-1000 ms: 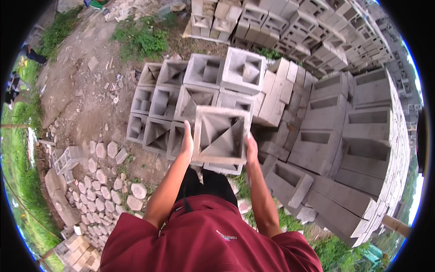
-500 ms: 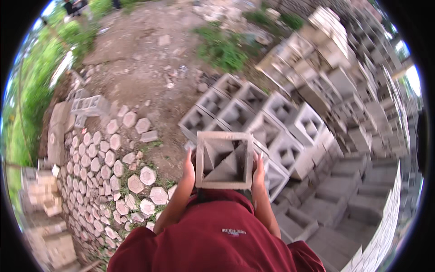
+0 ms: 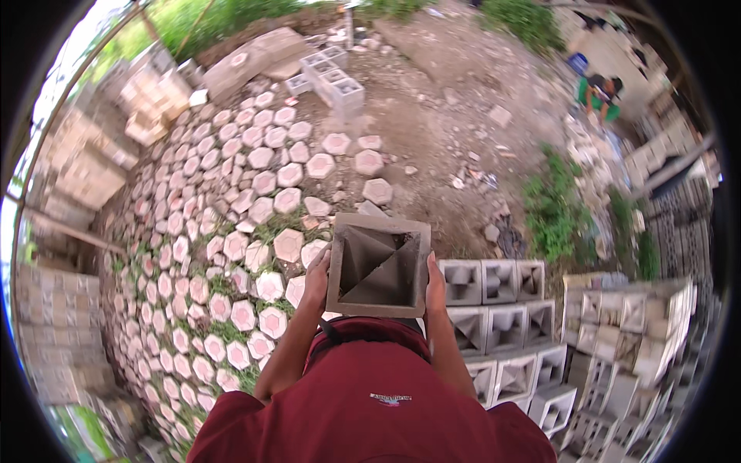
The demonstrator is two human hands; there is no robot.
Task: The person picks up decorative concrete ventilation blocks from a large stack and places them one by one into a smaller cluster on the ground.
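Between my two hands I hold a square grey concrete vent block (image 3: 378, 302) in front of my body, its hollow face with slanted inner faces turned up. My left hand (image 3: 318, 276) presses against the block's left side, and my right hand (image 3: 435, 279) against its right side. The fingers curl partly underneath, out of sight. Just right of my right hand, similar vent blocks (image 3: 505, 318) stand in rows on the ground.
Hexagonal paving stones (image 3: 231, 245) cover the ground at left, with grass between them. A hollow grey block (image 3: 336, 85) lies farther off. Stacked blocks stand at the left (image 3: 58, 332) and right (image 3: 625, 316). A person (image 3: 600, 96) crouches at the far right.
My view has turned left, so the rows of vent blocks now lie at the lower right and the hexagonal pavers are ahead. The block stays held between both hands.
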